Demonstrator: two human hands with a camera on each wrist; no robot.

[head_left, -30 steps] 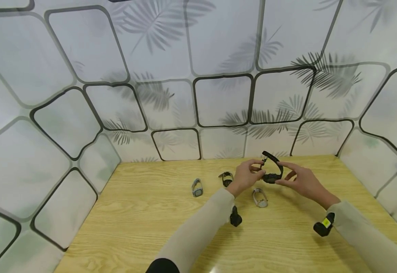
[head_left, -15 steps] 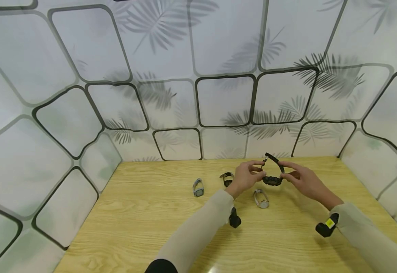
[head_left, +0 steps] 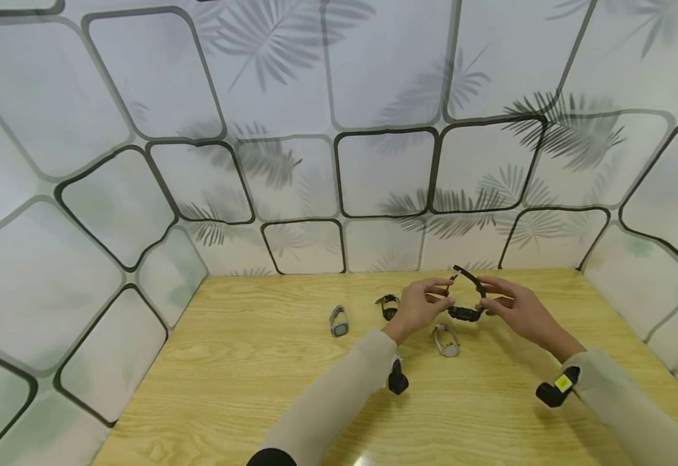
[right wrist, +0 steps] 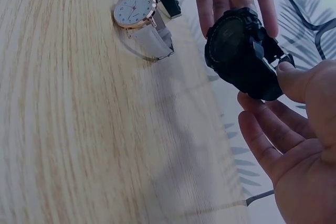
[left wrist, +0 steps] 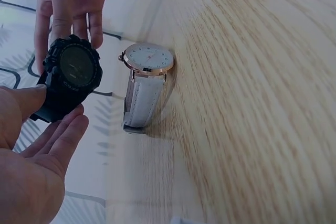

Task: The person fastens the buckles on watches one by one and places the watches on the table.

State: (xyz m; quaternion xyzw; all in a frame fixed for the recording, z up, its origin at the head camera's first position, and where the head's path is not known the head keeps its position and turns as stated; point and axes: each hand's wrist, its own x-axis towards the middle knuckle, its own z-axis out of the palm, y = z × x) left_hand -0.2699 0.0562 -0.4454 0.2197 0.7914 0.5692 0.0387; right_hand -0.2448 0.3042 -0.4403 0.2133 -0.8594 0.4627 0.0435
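Note:
Between both hands, above the table, is a black digital wristwatch (head_left: pixel 464 314) with its strap looped upward. My left hand (head_left: pixel 422 305) pinches the strap on the left side between thumb and fingers. On the other side my right hand (head_left: pixel 519 310) pinches the strap as well. The left wrist view shows the round dark face of the black wristwatch (left wrist: pixel 77 65) turned toward the camera. Below the hands stands a white-strapped watch (head_left: pixel 447 343) with a rose-gold case, seen closer in the right wrist view as the white-faced watch (right wrist: pixel 135 9).
A second black watch (head_left: pixel 389 308) stands just left of my left hand. Farther left is a pale blue-grey watch (head_left: pixel 338 321). All rest on the wooden table (head_left: pixel 246 362), whose back edge meets a patterned curtain-like wall (head_left: pixel 385 175).
The black wristwatch has dropped slightly and its face has tilted downward. My right thumb and fingers have shifted up from near its case onto the strap. The other watches stay put.

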